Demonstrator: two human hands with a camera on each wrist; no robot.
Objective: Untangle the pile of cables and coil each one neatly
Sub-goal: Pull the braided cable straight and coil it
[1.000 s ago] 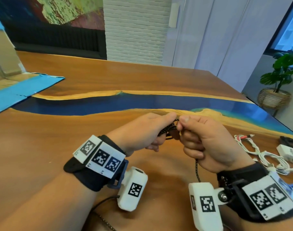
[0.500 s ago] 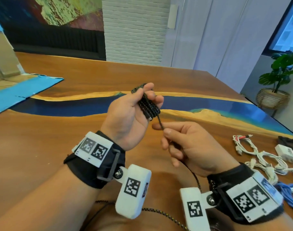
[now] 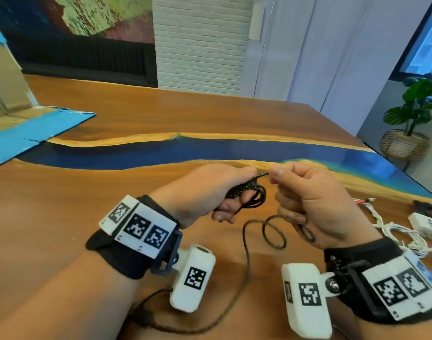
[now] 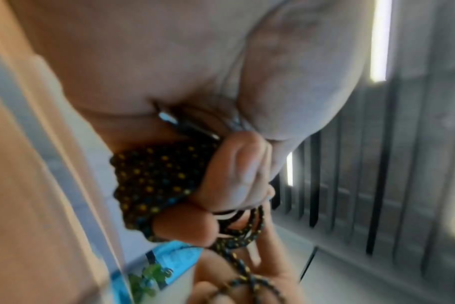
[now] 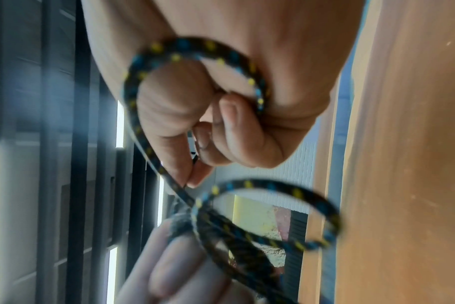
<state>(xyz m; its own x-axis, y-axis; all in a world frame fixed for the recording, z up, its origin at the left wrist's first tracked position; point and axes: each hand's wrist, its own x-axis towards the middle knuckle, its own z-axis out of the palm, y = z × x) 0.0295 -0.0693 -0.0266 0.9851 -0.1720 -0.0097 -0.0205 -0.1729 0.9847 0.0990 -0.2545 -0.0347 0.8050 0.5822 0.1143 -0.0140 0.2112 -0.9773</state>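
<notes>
Coiling the black braided cable [image 3: 244,190] looks roughly half done: several turns sit bunched inside the left hand [image 3: 210,190], whose curled fingers clamp them. Just beside it, the right hand [image 3: 313,204] pinches the next stretch between thumb and forefinger, cable taut between the two grips. Below both hands hangs a slack loop (uncoiled), trailing toward the wearer. The white cables [image 3: 391,227], right of that grip, lie apparently untouched.

On the table [image 3: 210,114] — cardboard sheet [image 3: 26,141] far left, cable pile [image 3: 394,229] right, hands between.
</notes>
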